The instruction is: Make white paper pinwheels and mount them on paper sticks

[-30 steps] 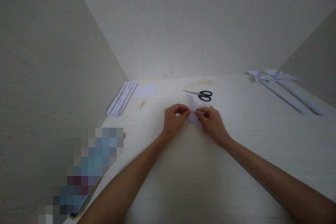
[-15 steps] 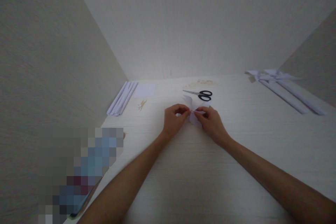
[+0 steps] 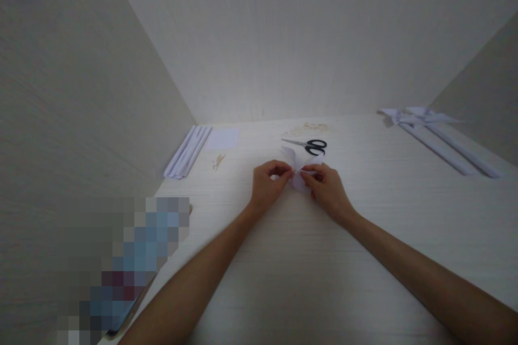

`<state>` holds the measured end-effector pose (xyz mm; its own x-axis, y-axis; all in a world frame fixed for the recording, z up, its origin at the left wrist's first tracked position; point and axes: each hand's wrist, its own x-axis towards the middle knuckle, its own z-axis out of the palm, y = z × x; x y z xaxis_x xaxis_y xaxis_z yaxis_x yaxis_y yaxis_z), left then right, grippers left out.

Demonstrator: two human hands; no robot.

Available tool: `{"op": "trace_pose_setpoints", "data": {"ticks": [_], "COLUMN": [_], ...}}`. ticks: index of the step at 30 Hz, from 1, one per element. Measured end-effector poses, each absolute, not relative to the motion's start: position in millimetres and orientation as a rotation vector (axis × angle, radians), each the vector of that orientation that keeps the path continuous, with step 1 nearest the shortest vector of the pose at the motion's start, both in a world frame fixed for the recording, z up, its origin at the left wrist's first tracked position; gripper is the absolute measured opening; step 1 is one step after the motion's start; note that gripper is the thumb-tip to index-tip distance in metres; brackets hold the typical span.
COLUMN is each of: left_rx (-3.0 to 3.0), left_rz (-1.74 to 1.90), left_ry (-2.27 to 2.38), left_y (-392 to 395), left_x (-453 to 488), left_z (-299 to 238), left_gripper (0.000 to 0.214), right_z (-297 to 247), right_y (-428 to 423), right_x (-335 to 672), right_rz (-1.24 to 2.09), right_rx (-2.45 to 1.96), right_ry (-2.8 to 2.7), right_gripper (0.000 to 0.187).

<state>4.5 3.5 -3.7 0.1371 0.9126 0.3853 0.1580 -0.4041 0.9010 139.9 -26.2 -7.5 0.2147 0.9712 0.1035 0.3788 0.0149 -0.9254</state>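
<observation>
Between my hands is a white paper pinwheel [image 3: 300, 183], its blades curling out behind and below my fingers. My left hand [image 3: 270, 183] pinches its centre from the left, thumb and forefinger pressed together. From the right, my right hand [image 3: 328, 190] pinches close to the same centre, its fingertips almost meeting the left ones. Something small and thin may be at the centre, but it is too small to make out. Just beyond the pinwheel lie black-handled scissors [image 3: 306, 144], blades pointing left.
Several rolled paper sticks [image 3: 188, 152] lie at the left beside a white paper square [image 3: 223, 138]. In front are small thin sticks [image 3: 219, 161]. Pale scraps [image 3: 315, 127] lie behind the scissors. Finished-looking pinwheels on paper sticks [image 3: 449, 144] rest at the right. Walls enclose the table.
Very little differs. Both hands keep their pinch at the pinwheel's centre, with only a slight shift of the fingertips.
</observation>
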Motion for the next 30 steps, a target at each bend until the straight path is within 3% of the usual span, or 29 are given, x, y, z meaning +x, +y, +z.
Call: {"op": "trace_pose_setpoints", "data": {"ticks": [30], "left_rx": [1.715], "left_rz": [1.345], "left_ry": [1.022], "left_y": [3.2], "left_x": [4.5], "left_z": [-2.7], "left_gripper": [0.002], "right_z": [-7.0], "right_y": [-26.4], "right_x": [140.2], "right_rz": [0.679], "right_rx": [-1.559], "right_ry": [-1.425], "right_gripper": [0.028]}}
